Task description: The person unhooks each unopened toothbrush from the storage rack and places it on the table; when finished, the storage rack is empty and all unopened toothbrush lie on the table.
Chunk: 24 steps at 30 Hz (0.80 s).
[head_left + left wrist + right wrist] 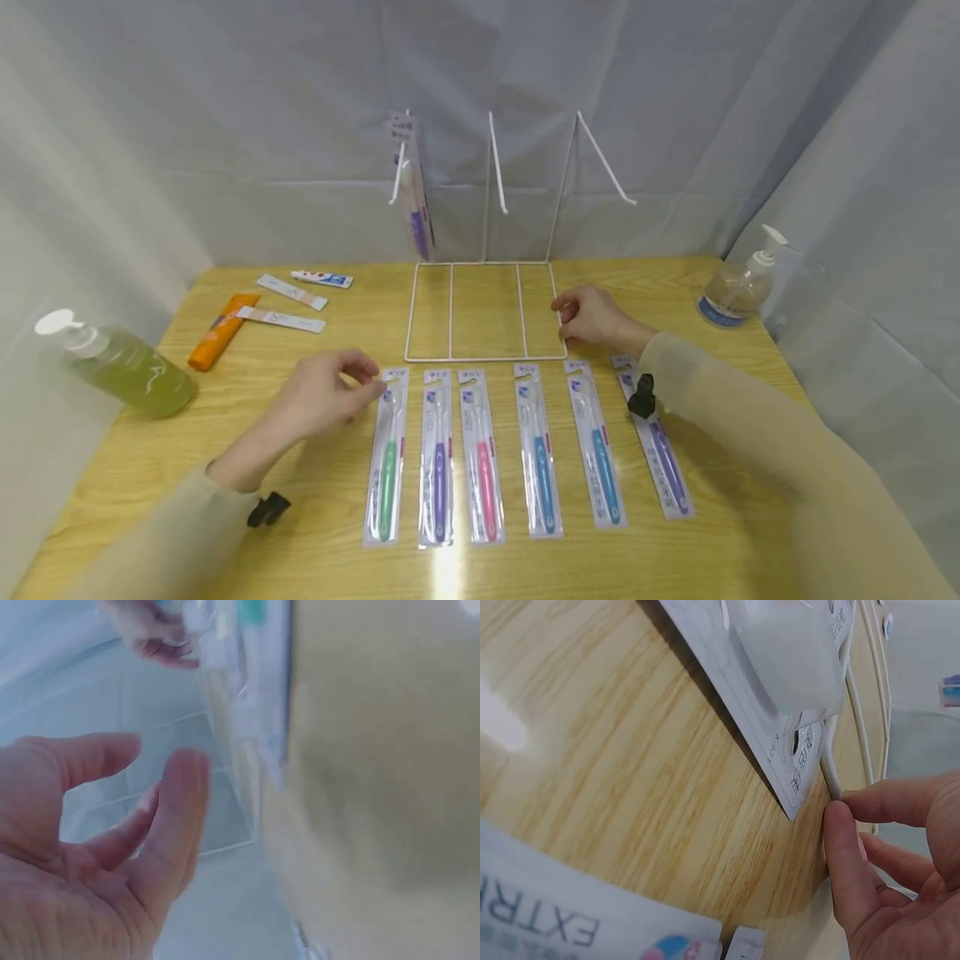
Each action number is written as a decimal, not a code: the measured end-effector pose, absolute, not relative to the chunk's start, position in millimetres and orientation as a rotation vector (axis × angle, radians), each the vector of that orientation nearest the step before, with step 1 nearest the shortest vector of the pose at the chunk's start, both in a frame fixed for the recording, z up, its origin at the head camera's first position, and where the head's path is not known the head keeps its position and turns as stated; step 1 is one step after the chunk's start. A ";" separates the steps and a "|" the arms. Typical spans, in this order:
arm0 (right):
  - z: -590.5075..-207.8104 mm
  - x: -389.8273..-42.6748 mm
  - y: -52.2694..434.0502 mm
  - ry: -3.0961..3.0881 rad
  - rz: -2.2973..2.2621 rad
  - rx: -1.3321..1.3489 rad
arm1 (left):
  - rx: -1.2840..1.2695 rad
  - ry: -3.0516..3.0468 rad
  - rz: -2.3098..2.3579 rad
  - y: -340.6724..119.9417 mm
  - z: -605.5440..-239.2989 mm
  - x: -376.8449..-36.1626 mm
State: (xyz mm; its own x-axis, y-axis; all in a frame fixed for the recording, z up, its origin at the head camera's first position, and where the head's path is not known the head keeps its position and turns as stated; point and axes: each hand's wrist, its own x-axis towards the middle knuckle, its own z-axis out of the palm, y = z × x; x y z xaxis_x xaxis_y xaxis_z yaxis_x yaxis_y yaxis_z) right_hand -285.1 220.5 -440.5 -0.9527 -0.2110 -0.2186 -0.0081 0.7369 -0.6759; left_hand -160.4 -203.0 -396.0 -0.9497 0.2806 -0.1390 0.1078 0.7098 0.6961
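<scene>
On the tabletop [315, 550], six packaged toothbrushes lie in a row. The left hand [322, 398], fingers loosely bent and empty, hovers beside the green toothbrush pack [386, 458]; the right hand [592, 317] rests fingertips against the white wire rack [485, 360].

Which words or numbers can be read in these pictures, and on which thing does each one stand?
"EXTRE", cut off by the frame edge: on the flat white package at the bottom of the right wrist view.
Print on the toothbrush pack header: too small to read.
Labels on the toothbrush packs, tubes and pump bottles: too small or blurred.
</scene>
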 end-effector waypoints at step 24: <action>-440.4 -286.3 223.9 2.668 -1.016 -0.196 | 0.062 2.819 1.864 -125.9 -344.9 -324.1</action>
State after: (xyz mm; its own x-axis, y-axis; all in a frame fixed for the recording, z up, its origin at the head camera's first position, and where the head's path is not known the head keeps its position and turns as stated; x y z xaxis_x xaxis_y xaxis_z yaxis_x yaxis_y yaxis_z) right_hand -286.3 223.9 -440.4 -0.9517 -0.2234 -0.2104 -0.0269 0.7437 -0.6680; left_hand -324.1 -125.9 -344.9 -0.9709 -0.1005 0.2172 0.1605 0.3999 0.9024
